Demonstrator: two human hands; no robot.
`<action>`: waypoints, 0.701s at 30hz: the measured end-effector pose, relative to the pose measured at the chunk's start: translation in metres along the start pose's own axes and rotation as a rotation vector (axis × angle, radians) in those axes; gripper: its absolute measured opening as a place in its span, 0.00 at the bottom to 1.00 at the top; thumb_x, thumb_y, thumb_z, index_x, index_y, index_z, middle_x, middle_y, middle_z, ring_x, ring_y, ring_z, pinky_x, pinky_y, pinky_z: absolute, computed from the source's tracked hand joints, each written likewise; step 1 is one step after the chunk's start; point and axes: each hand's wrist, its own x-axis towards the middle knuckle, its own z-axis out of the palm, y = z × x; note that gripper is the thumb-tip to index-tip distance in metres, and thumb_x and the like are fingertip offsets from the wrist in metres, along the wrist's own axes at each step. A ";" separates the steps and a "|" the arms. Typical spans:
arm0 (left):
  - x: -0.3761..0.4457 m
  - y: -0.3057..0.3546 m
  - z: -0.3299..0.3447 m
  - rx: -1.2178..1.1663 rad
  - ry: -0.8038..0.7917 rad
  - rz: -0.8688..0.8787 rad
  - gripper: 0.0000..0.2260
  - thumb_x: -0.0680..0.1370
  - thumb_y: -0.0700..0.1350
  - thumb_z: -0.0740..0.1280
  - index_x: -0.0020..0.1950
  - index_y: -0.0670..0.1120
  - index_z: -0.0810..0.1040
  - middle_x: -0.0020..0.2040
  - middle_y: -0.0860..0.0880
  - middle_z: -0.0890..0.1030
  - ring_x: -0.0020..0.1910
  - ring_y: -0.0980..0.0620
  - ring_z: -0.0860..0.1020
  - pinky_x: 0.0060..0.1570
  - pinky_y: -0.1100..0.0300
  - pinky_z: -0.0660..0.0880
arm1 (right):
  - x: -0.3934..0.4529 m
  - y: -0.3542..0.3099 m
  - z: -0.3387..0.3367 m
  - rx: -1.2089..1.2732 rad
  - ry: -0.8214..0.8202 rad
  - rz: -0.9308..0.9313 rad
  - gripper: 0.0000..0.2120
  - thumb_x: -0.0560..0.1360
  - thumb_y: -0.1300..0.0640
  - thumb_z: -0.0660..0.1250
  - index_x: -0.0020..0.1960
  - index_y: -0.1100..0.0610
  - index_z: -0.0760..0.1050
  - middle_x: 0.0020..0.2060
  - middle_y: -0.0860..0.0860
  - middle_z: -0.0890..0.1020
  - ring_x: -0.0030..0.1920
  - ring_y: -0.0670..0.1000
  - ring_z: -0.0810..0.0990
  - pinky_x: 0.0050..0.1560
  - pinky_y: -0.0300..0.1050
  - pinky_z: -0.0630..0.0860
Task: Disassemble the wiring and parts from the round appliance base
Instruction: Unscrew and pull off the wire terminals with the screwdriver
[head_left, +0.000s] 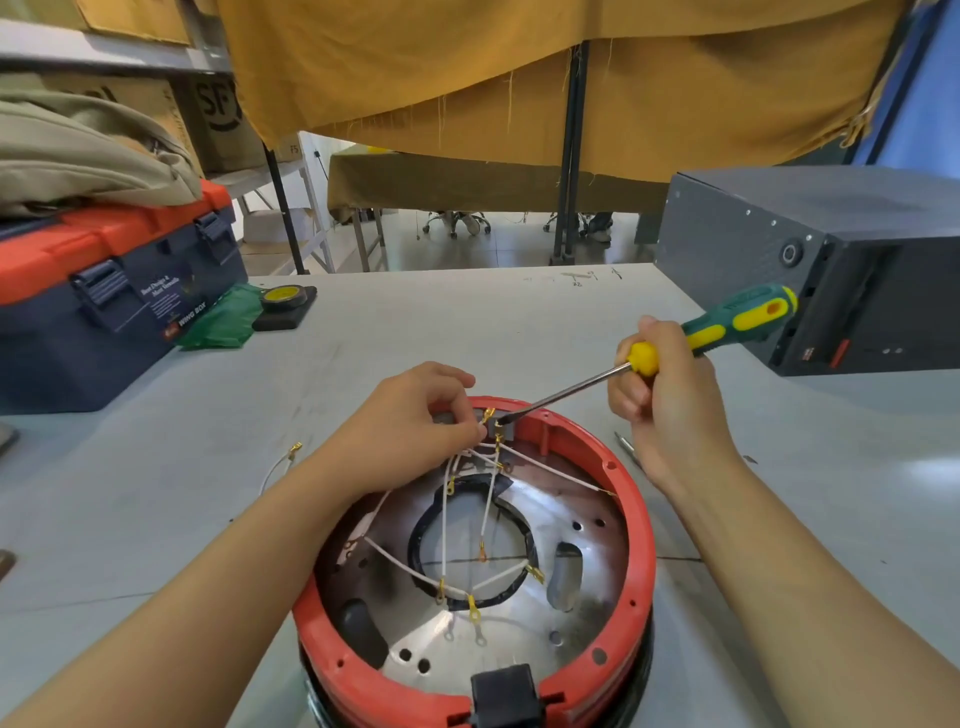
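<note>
Nearest the viewer, a round appliance base (636, 525) with a red plastic rim sits on a grey table (426, 322), open side up, a black plug socket (506, 693) set into its near edge. Inside is a shiny metal plate with a dark ring at its centre, crossed by thin white wires (447, 525) that end in small brass terminals.

Two bare forearms reach in from the bottom corners. The person's left hand (410, 431) hovers over the far side of the rim, fingertips pinched together on a bunch of the white wires beside a small grey terminal block (501, 428). The right hand (662, 400) is wrapped around the front of a green and yellow screwdriver (696, 340) — its long metal shaft slants down to the left, the tip touching a brass terminal at that block.

One loose white wire (278, 465) with a brass end lies on the table left of the base. Further left stands a blue toolbox (104, 312) with an orange lid (folded beige cloth on top), then a roll of yellow tape (280, 296) on a black pad. A dark grey metal box (831, 260) sits at far right — yellow cloth hangs behind.
</note>
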 end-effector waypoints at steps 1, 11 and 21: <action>0.000 0.000 -0.001 -0.082 0.017 -0.022 0.09 0.72 0.42 0.71 0.32 0.49 0.78 0.59 0.56 0.76 0.57 0.62 0.75 0.50 0.77 0.66 | -0.001 -0.001 0.002 -0.005 -0.003 -0.009 0.21 0.78 0.56 0.59 0.26 0.55 0.69 0.21 0.49 0.65 0.20 0.46 0.61 0.22 0.36 0.59; -0.007 -0.014 -0.048 -0.481 0.186 -0.219 0.06 0.75 0.39 0.69 0.38 0.43 0.80 0.32 0.49 0.82 0.31 0.55 0.78 0.33 0.66 0.75 | -0.019 -0.001 0.012 -0.257 -0.331 -0.077 0.07 0.78 0.56 0.63 0.46 0.59 0.77 0.30 0.52 0.77 0.34 0.49 0.78 0.38 0.43 0.79; -0.046 -0.093 -0.076 -0.019 0.224 -0.482 0.03 0.73 0.38 0.72 0.39 0.44 0.81 0.34 0.45 0.83 0.30 0.54 0.76 0.32 0.64 0.75 | -0.019 0.002 0.013 -0.302 -0.352 -0.042 0.07 0.78 0.58 0.62 0.46 0.59 0.77 0.31 0.53 0.77 0.34 0.50 0.78 0.40 0.41 0.80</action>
